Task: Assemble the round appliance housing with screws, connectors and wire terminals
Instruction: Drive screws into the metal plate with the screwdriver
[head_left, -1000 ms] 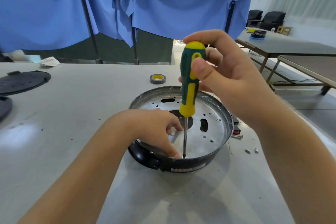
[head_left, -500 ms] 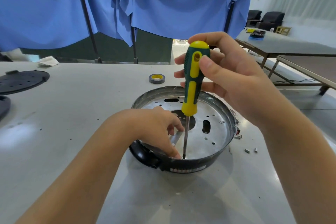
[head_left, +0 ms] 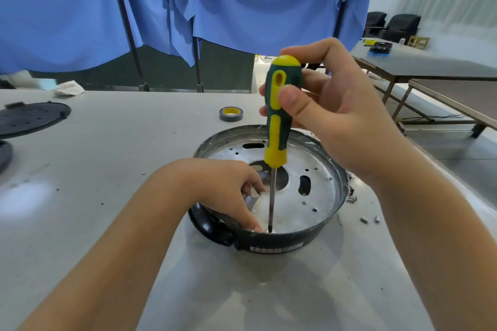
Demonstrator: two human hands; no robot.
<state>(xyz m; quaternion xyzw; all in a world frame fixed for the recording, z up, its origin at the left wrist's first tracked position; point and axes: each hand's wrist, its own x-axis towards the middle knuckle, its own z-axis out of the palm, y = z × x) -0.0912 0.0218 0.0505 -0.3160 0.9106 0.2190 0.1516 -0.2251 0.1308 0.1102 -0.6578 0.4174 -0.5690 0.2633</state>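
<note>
At centre frame I see the round housing [head_left: 271, 188] on the grey table [head_left: 107, 169]. My right hand [head_left: 338, 113] pinches a green-and-yellow screwdriver [head_left: 277, 126] — upright, its tip down at the housing's near inner edge. My left hand [head_left: 228, 188] reaches inside, fingertips beside the tip — curled, what they hold I cannot tell. A tape roll [head_left: 231, 113] sits behind the housing.

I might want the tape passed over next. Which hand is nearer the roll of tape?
Right. The right hand holds the screwdriver just right of the tape roll; the left hand is down inside the housing, nearer the person.
</note>
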